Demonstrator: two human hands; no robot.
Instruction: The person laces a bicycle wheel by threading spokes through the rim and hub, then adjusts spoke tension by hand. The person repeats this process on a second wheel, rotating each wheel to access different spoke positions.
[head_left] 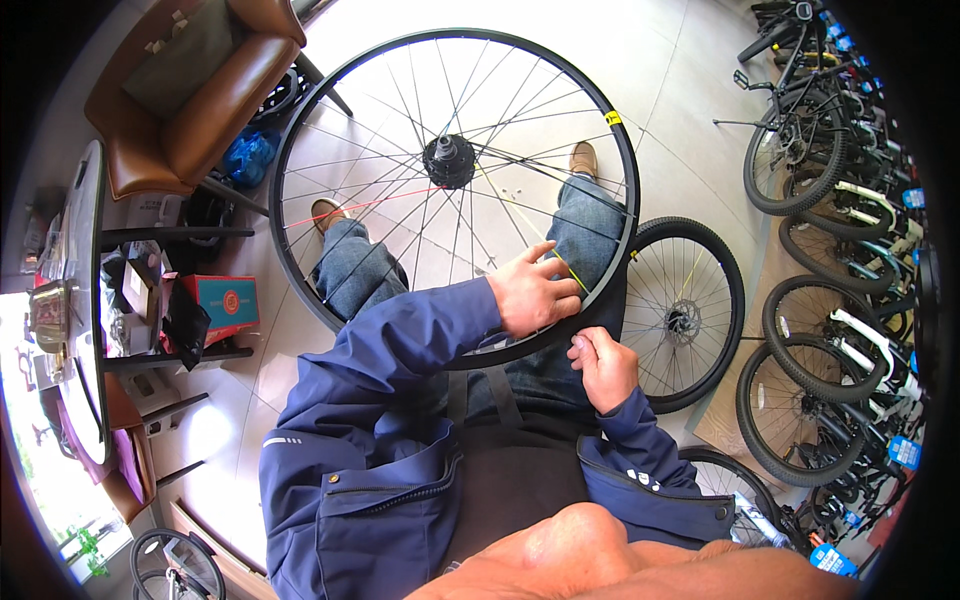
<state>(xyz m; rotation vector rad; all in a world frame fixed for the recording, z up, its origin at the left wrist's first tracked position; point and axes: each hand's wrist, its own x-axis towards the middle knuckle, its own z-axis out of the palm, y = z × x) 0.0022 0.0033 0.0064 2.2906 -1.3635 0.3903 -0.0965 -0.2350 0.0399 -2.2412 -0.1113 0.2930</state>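
A large black bicycle wheel (447,36) rests over my lap and legs, its rim toward me. Its black hub (448,160) carries dark spokes, plus a red one and a yellow-green spoke (515,208). My left hand (538,292) reaches over the near right rim with its fingers curled at the outer end of the yellow-green spoke, which passes by the fingertips. Just outside the rim, my right hand (606,370) is closed, thumb and fingertips pinched together near the rim's outer edge. Whatever it pinches is too small or hidden to tell.
A second wheel with a tyre (738,310) lies to the right of my leg. Rows of bicycles (800,150) line the right side. At left stand a brown leather chair (200,130), a table (90,300) and a red and teal box (226,304).
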